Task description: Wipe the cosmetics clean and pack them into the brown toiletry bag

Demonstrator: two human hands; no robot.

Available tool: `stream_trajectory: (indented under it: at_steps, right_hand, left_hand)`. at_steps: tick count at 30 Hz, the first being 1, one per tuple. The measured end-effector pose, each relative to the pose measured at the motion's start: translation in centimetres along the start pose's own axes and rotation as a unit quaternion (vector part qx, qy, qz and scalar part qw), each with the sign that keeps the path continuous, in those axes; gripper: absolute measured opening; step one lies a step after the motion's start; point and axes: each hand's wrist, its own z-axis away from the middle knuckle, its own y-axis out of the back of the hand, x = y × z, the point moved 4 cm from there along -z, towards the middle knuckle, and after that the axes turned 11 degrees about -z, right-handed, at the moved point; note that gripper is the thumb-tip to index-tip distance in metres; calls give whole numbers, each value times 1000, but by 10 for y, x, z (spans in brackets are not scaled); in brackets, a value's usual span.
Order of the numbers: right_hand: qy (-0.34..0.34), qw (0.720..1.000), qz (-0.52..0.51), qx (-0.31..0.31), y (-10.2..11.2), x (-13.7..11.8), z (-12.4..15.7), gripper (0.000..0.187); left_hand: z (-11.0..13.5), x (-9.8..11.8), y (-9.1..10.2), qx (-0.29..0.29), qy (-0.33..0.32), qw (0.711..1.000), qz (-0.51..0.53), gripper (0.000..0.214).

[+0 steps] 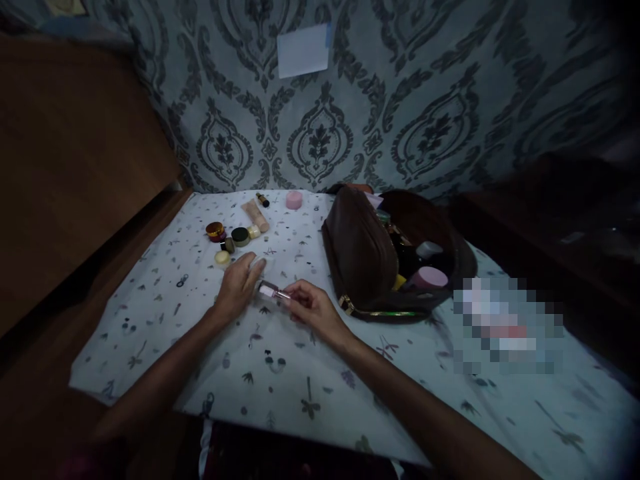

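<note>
My right hand (313, 308) pinches a slim clear-and-pinkish tube that looks like lip gloss (270, 291), held at a slant above the patterned cloth. Close by on the left, my left hand (236, 285) is curled, thumb near the fingers. Something pale shows at its fingertips, too blurred to name. Just beyond that hand stand a cream-coloured small jar (222, 257), a dark-lidded jar (241, 236), a small pale-capped jar (254, 231) and a gold-and-red jar (215, 231). A beige squeeze tube (256, 216) lies behind them.
An opened brown cosmetic bag (357, 250) stands right of my hands, with a pink-lidded container (429, 278) inside. Farther back are a pink round jar (294, 200) and a small dark bottle (263, 200). A blurred-out patch covers something at right. A patterned wall rises behind.
</note>
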Motion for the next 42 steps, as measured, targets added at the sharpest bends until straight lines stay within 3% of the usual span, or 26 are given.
stream_trajectory:
  at_steps: [6,10,13,19,24,33,37,42]
  right_hand:
    - [60,981,173,60,24,6,-7,25]
    - [103,973,199,55,28,8,-5,32]
    - [89,978,186,20,24,6,-1,37]
    - [107,955,276,29,14,-2,6,8]
    - [121,919,372,42,10,-5,9,9]
    - [94,912,397,28,9,-7,7,9]
    - [87,920,381,30,10,-6,6,8]
    - [91,925,367,29,11,-4,7,10]
  left_hand:
    - [9,-12,6,-52,-13,997,-58,34]
    - [20,-10,0,-96,-24,992,-81,25]
    - [24,-2,-2,-84,-70,992,-70,14]
    - [35,18,-5,-74,-168,976,-116,17]
    - [46,36,-11,-56,-235,955,-172,20]
    - [55,51,-26,-10,-333,899,-286,19]
    - [55,43,-20,-11,-326,894,-308,22]
    - [53,21,-10,-31,-260,910,-322,23]
